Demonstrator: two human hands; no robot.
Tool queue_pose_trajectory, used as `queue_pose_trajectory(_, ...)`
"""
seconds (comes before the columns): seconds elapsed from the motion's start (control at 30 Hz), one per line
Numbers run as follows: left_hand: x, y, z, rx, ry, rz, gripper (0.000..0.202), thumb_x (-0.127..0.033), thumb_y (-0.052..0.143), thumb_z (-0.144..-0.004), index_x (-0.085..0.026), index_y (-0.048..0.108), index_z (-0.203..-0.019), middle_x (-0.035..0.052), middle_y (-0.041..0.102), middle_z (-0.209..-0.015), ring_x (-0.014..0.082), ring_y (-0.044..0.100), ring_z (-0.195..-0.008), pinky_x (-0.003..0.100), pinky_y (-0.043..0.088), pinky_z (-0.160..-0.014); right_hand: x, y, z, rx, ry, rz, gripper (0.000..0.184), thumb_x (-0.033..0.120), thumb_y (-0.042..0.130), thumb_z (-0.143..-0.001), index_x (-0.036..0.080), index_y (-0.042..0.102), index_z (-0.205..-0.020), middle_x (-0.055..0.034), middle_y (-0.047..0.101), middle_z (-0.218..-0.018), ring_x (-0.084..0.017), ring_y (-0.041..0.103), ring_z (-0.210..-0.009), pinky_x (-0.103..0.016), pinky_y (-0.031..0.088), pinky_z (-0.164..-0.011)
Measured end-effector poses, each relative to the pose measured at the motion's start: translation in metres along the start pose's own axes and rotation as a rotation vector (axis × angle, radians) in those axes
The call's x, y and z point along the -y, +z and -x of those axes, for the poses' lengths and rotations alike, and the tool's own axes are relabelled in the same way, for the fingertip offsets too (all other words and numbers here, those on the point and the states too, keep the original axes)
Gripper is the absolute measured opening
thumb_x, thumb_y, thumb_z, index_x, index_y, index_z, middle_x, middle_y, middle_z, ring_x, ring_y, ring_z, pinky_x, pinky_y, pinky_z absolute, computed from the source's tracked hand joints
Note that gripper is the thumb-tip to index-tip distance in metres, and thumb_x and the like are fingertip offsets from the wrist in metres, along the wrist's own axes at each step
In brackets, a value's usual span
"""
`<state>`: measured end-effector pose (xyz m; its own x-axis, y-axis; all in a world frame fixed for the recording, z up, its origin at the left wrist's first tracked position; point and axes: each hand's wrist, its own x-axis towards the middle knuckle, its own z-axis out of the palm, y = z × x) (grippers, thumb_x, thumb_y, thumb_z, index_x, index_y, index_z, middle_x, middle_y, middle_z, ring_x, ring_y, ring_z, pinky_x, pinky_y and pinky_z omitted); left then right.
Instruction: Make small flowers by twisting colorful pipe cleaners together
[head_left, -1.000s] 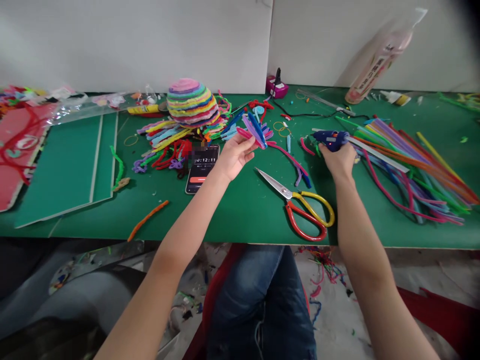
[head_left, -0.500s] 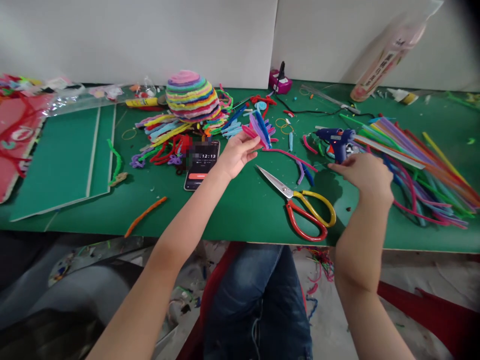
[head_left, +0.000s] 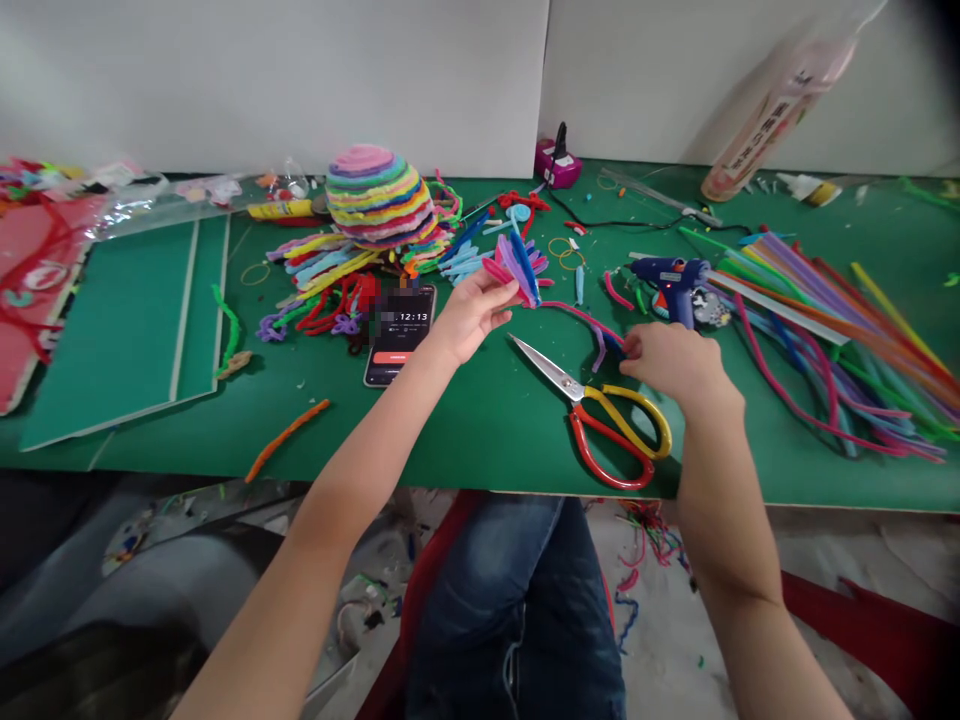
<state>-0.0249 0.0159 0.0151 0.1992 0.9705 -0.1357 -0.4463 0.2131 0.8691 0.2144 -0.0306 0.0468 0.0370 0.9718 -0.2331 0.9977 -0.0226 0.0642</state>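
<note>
My left hand (head_left: 480, 315) pinches a small bundle of bent pipe cleaners (head_left: 517, 265) in pink, purple and blue, held up above the table. My right hand (head_left: 671, 365) is lowered with its fingertips together at the end of a long pink pipe cleaner (head_left: 574, 312). Short purple (head_left: 600, 350) and blue pieces lie at the same fingertips; whether one is gripped I cannot make out. Just below lie scissors (head_left: 576, 390) with a yellow and a red handle, blades closed. Behind my right hand rests a blue glue gun (head_left: 675, 275).
Left of centre stand a striped pipe-cleaner dome (head_left: 379, 200) and a phone (head_left: 397, 350) showing a timer. Loose long pipe cleaners (head_left: 847, 300) spread at the right. A green board (head_left: 127, 340) and an orange pipe cleaner (head_left: 289, 440) lie left. A cord (head_left: 630, 224) crosses the back.
My right hand has moved left and slightly down, from in front of the glue gun to the short pieces by the scissors. My left hand still holds the bundle, which is turned slightly.
</note>
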Motion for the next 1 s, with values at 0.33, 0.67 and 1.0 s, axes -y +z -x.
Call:
queue_pose_trajectory(0.33, 0.001, 0.004, 0.004, -0.001, 0.093, -0.137, 0.022, -0.024, 0.077, -0.066, -0.019, 0.065, -0.083, 0.0001, 0.069, -0.080, 0.0102, 0.065, -0.073, 0.018, 0.046, -0.058, -0.025, -0.052, 0.049, -0.017, 0.187, 0.297, 0.027, 0.019, 0.050, -0.069, 0.033, 0.068, -0.085, -0.0052, 0.071, -0.094, -0.034, 0.066, -0.086, -0.041, 0.045, -0.059)
queue_pose_trajectory(0.67, 0.000, 0.008, 0.008, 0.026, 0.107, -0.153, 0.019, -0.022, 0.075, -0.066, -0.019, 0.066, -0.083, -0.0005, 0.068, -0.077, 0.0092, 0.064, -0.070, 0.017, 0.046, -0.056, -0.027, -0.067, 0.007, -0.164, -0.227, -0.922, 0.026, 0.036, 0.069, -0.064, 0.020, 0.066, -0.083, -0.0016, 0.063, -0.070, -0.011, 0.051, -0.060, -0.027, 0.038, -0.054)
queue_pose_trajectory(1.0, -0.002, 0.014, 0.013, -0.001, 0.101, -0.211, 0.020, -0.021, 0.074, -0.068, -0.018, 0.066, -0.086, 0.0027, 0.070, -0.082, 0.0141, 0.065, -0.074, 0.022, 0.046, -0.062, 0.043, -0.006, -0.025, -0.041, -0.179, -1.448, 0.018, 0.030, 0.070, -0.064, 0.020, 0.058, -0.072, 0.0034, 0.057, -0.064, -0.008, 0.054, -0.059, -0.020, 0.036, -0.049)
